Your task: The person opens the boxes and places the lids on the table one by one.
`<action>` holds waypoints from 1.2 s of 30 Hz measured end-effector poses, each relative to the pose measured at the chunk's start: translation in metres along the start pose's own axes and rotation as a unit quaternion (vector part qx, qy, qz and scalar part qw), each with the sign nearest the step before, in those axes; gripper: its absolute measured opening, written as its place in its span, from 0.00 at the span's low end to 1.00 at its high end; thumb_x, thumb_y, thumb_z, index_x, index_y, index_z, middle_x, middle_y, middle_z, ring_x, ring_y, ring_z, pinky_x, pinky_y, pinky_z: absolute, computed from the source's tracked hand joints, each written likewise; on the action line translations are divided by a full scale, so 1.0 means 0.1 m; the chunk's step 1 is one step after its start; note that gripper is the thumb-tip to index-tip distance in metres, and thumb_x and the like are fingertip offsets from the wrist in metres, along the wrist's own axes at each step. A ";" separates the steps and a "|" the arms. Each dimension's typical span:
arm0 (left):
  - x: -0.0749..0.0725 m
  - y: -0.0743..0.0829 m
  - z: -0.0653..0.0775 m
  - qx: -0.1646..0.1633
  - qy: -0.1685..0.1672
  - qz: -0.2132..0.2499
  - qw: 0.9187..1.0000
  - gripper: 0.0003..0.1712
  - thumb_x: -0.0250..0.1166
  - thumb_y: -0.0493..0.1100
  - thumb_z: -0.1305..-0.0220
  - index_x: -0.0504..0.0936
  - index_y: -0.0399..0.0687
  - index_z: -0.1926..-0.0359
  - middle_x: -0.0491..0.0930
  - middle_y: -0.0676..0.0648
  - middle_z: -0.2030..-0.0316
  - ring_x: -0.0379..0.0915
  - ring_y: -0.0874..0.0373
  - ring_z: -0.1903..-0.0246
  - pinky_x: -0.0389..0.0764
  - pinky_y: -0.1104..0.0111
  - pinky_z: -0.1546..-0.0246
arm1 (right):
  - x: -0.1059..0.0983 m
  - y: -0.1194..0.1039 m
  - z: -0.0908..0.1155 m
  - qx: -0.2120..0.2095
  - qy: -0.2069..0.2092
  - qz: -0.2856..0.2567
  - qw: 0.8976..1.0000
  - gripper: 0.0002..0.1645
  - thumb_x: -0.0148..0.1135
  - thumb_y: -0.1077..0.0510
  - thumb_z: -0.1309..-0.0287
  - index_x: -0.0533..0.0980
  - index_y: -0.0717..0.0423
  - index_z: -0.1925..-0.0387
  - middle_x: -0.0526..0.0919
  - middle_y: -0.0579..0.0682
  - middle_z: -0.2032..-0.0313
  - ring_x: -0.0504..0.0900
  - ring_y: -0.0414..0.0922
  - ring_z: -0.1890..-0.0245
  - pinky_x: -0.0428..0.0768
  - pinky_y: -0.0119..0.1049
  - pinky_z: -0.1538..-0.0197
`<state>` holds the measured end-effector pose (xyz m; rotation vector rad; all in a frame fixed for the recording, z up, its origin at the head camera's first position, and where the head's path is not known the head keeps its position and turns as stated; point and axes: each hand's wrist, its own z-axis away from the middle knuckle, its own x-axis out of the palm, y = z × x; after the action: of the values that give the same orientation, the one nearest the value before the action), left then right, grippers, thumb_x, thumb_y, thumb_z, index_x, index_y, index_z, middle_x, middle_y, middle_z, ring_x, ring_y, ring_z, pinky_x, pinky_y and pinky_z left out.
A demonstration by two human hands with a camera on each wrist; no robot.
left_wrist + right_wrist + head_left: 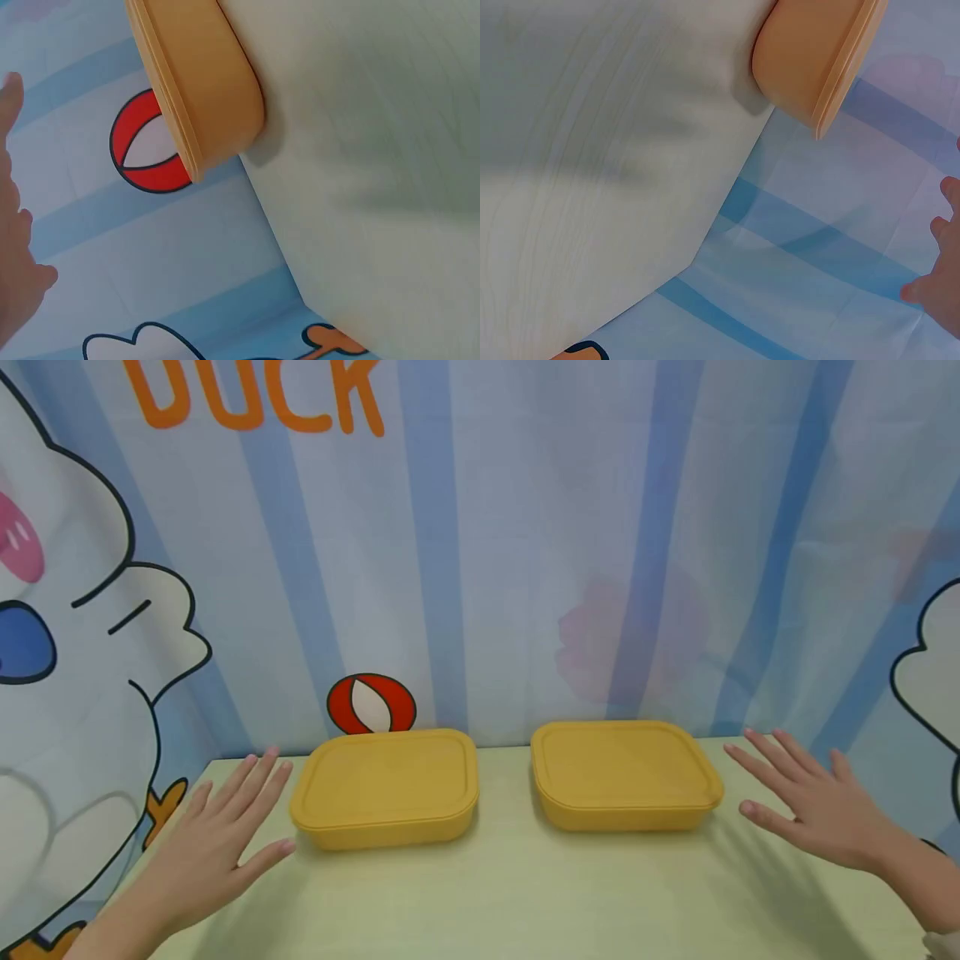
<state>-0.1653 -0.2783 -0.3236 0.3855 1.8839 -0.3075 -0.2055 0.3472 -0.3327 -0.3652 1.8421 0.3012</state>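
Note:
Two yellow lidded boxes sit side by side on a pale table, a gap between them. The left box [386,787] has my left hand [217,843] just beside it, fingers straight and spread, palm down, holding nothing. To the right of the right box [626,772] my right hand [817,806] hovers with its fingers stretched out, also holding nothing. Both lids are on, so the insides are hidden. In the left wrist view the end of the left box [206,82] shows near the hand's edge; the right wrist view shows the end of the right box [810,60].
The pale table [510,893] ends at the back against a blue-and-white striped curtain [510,543]. Printed on the curtain are orange letters, a red and white ball [341,706] behind the left box, and a large white cartoon figure [67,735] at the left.

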 end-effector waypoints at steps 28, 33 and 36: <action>0.19 0.84 -0.85 -0.083 0.000 0.336 0.938 0.21 0.63 0.41 0.39 0.74 0.45 0.44 0.73 0.43 0.46 0.70 0.46 0.50 0.76 0.55 0.54 | 0.11 0.11 -0.29 0.041 0.021 -0.130 0.990 0.28 0.55 0.50 0.36 0.69 0.68 0.44 0.77 0.56 0.62 0.71 0.38 0.74 0.71 0.34 0.75; 0.33 1.02 -0.95 -0.078 -0.069 0.453 0.885 0.21 0.62 0.41 0.38 0.74 0.45 0.44 0.73 0.43 0.46 0.71 0.48 0.50 0.77 0.60 0.54 | 0.19 0.10 -0.32 0.057 0.008 -0.177 0.983 0.27 0.56 0.54 0.36 0.69 0.70 0.44 0.76 0.51 0.68 0.68 0.35 0.80 0.69 0.32 0.77; 0.42 1.14 -1.01 -0.064 -0.114 0.502 0.855 0.22 0.61 0.43 0.37 0.73 0.43 0.43 0.73 0.42 0.47 0.71 0.50 0.52 0.77 0.62 0.55 | 0.24 0.10 -0.33 0.078 -0.014 -0.208 0.975 0.27 0.55 0.54 0.35 0.68 0.71 0.43 0.75 0.49 0.70 0.69 0.36 0.80 0.70 0.32 0.77</action>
<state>-0.2185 -0.1302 -0.3326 1.1158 1.2406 0.4623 -0.2450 0.3418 -0.3461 -0.6206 1.6988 -0.1252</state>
